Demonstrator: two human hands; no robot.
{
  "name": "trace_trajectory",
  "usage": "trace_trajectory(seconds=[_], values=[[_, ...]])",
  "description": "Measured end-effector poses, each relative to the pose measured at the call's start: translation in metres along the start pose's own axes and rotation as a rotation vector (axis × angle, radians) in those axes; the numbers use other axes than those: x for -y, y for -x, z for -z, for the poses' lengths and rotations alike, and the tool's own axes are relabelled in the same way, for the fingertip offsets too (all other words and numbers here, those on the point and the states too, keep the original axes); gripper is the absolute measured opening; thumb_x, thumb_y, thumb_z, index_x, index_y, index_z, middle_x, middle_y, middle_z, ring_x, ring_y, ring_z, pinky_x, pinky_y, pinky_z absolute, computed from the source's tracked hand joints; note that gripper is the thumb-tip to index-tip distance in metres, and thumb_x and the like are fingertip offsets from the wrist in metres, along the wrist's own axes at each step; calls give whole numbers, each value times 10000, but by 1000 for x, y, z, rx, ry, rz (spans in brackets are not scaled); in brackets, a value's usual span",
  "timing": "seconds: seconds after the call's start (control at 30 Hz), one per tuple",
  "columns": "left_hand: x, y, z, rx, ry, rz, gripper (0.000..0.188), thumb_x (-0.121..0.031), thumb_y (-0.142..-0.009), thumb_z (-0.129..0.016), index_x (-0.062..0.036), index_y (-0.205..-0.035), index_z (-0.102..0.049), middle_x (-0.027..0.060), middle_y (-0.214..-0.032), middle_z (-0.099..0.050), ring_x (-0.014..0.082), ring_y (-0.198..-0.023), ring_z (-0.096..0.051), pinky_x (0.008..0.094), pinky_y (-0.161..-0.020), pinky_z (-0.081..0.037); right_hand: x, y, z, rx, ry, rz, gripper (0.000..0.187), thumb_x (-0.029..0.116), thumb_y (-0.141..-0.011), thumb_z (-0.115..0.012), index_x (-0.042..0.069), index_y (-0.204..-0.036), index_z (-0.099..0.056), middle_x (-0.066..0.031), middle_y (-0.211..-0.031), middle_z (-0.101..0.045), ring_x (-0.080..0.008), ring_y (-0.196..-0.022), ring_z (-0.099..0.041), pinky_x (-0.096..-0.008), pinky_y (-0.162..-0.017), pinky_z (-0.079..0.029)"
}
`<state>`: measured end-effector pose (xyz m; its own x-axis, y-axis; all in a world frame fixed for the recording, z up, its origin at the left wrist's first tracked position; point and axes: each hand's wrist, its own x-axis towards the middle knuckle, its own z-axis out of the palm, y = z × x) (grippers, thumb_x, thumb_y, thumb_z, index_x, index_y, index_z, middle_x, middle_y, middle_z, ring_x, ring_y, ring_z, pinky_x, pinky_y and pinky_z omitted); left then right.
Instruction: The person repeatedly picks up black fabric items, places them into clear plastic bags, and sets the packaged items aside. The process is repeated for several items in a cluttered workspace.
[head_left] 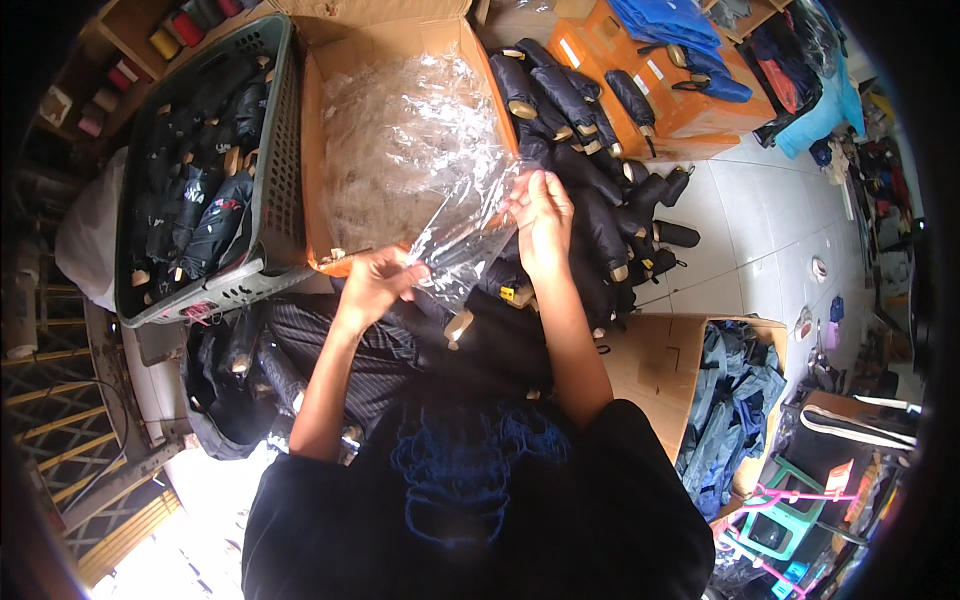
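Note:
Between my two hands a clear plastic bag (462,250) is stretched out above the near edge of an open cardboard box (312,150). My left hand (380,285) pinches the bag's lower left side. Higher up, the fingers of my right hand (543,215) are closed on its right side. Crumpled clear plastic (400,140) fills the box. Close beside my right hand lies a heap of dark rolled bundles (598,225) with pale ends, resembling folded umbrellas. More dark bundles lie below the bag, near my lap.
A grey plastic basket (285,200) with more dark bundles stands left of the box. Orange-wrapped boxes (690,100) carry blue plastic packs at the back right. A cardboard box (645,365) of blue-grey cloth (725,410) and a green stool (785,510) are at the right.

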<state>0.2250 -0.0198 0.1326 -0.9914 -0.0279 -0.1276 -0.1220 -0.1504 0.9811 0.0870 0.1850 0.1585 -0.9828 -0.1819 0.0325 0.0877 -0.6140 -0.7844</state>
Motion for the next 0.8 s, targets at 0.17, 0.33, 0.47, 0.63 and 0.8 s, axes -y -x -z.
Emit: trace_trajectory(seconds=[0.17, 0.33, 0.47, 0.63, 0.8], values=[[-8, 11, 16, -300, 16, -137, 42, -31, -893, -656, -27, -886, -615, 61, -833, -686, 69, -607, -579, 197, -528, -454, 10, -6, 16, -15, -226, -51, 232, 271, -999, -506, 43, -991, -547, -63, -850, -585, -184, -749, -590, -370, -702, -526], [-31, 9, 15, -230, 121, 177, 492, -467, -978, -418, -1, -1036, -564, 160, -829, -681, 181, -549, -620, 289, -495, -520, 22, -2, 21, 45, -170, 43, 246, 288, -993, -511, 48, -1034, -554, -98, -1015, -617, -248, -954, -609, -433, -866, -496], [-10, 1, 4, 243, 550, 529, 1070, -868, -793, -147, 57, -1160, -542, 258, -993, -668, 285, -633, -673, 402, -590, -583, 22, 21, -11, 461, -87, 138, 185, 209, -953, -562, 43, -964, -643, -143, -1137, -619, -294, -1100, -570, -454, -950, -456], [-16, -7, 22, 119, 837, 317, 1158, -890, -750, -285, 136, -1249, -484, 315, -1019, -641, 363, -734, -688, 554, -714, -573, 50, 42, -23, 928, 596, 153, 217, -35, -677, -735, 109, -838, -751, -116, -1246, -613, -316, -1258, -479, -421, -1053, -364], [-32, 5, 27, 26, 729, 184, 1019, -811, -822, -317, 107, -1227, -497, 257, -972, -661, 321, -824, -682, 510, -728, -578, 46, 64, -16, 899, 876, 34, 256, -45, -666, -728, 111, -868, -754, -132, -1337, -536, -319, -1283, -458, -405, -1068, -355]])
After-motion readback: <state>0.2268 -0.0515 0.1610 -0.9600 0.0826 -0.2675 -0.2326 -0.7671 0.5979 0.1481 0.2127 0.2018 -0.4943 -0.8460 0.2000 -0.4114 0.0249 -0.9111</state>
